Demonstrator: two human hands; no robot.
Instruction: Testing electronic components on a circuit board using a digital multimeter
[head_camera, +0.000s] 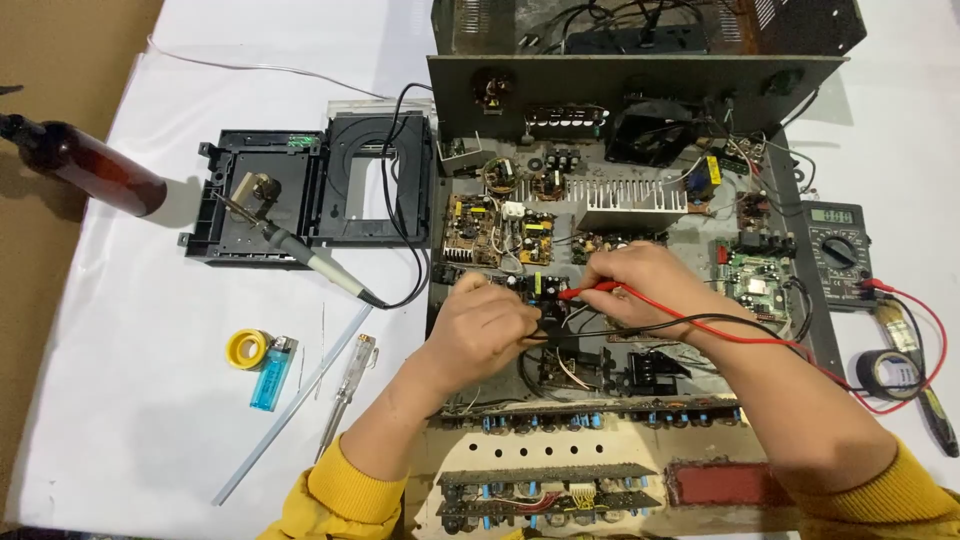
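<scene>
A white-covered desk (150, 330) carries one large opened amplifier chassis (640, 90), its lid off and its boards laid bare, so the opening-up looks done while probing of the circuits is under way, with nothing yet put back together. Left of it lies one black disc-drive tray (300, 190), taken out, with one soldering iron (300, 250) resting across it. One brown bottle (85, 165) lies at the desk's far left edge. At the right sits one multimeter (838, 250), its display lit, with one roll of black tape (885, 372) below it. Inside the chassis is one finned heatsink (632, 205) and several small circuit boards. The right hand (650, 285) is closed on the red probe (590, 291), tip down on a board at the chassis centre. The left hand (490, 325) is curled close over the same board; the black lead runs to it, but whether it grips the black probe I cannot tell. Smaller things by the left arm: one screwdriver tester (348, 385), one blue lighter (272, 375), one yellow tape roll (246, 348).
</scene>
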